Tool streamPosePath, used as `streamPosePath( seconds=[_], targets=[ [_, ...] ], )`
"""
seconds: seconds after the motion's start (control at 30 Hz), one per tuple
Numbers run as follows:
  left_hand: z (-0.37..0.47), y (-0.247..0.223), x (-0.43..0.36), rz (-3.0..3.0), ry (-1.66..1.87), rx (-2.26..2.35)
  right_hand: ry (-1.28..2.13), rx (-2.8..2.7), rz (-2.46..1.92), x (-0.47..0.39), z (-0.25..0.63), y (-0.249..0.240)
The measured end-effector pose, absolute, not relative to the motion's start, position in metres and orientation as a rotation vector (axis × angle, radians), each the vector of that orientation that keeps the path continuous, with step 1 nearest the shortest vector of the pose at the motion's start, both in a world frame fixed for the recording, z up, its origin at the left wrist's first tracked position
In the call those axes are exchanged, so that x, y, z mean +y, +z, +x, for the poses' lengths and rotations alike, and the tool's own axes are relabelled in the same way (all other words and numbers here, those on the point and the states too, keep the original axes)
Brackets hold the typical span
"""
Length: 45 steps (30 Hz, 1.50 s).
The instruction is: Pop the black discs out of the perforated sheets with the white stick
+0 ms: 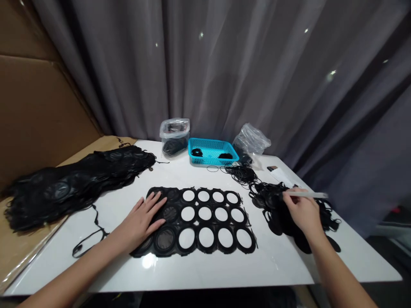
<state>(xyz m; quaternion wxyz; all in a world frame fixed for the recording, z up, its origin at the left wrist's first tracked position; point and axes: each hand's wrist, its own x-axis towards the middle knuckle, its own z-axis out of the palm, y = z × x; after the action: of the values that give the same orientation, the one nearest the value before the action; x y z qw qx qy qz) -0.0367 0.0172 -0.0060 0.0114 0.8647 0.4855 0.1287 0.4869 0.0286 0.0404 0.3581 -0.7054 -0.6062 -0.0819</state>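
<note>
My left hand [141,222] lies flat, fingers spread, on the left end of a black sheet of joined rings [196,222]. The rings stand in three rows. Those on the right are open, showing the white table through them, while those on the left are filled with dark film. My right hand [303,211] is closed around a slim, pale, stick-like tool [310,194] that points to the right. Below that hand is a heap of black discs and scraps [282,218]; whether the fingers also touch it I cannot tell.
A long stack of black sheets [80,175] lies at the left beside cardboard [38,94]. At the back of the white table [192,273] are a clear bag [175,137], a blue basket [213,149] and another plastic bag [252,141]. Thin black rings [242,174] lie nearby.
</note>
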Motion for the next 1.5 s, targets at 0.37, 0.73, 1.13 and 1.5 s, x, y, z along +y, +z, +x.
streamPosePath(
  seconds=[0.37,0.73,1.13,1.5],
  targets=[
    [-0.029,0.015,0.017,2.708,0.614,2.002,1.034,-1.853,-1.075,0.100,0.260,0.045],
    [-0.021,-0.019,0.010,2.699,0.471,1.565,1.279,-1.969,-0.963,0.115,0.192,0.003],
    [-0.017,-0.019,0.008,2.665,0.446,1.602,0.995,-2.215,-0.843,0.102,0.191,0.011],
    [-0.018,-0.010,0.004,2.689,0.442,1.633,0.438,-2.081,-1.221,0.155,0.204,0.027]
  ],
)
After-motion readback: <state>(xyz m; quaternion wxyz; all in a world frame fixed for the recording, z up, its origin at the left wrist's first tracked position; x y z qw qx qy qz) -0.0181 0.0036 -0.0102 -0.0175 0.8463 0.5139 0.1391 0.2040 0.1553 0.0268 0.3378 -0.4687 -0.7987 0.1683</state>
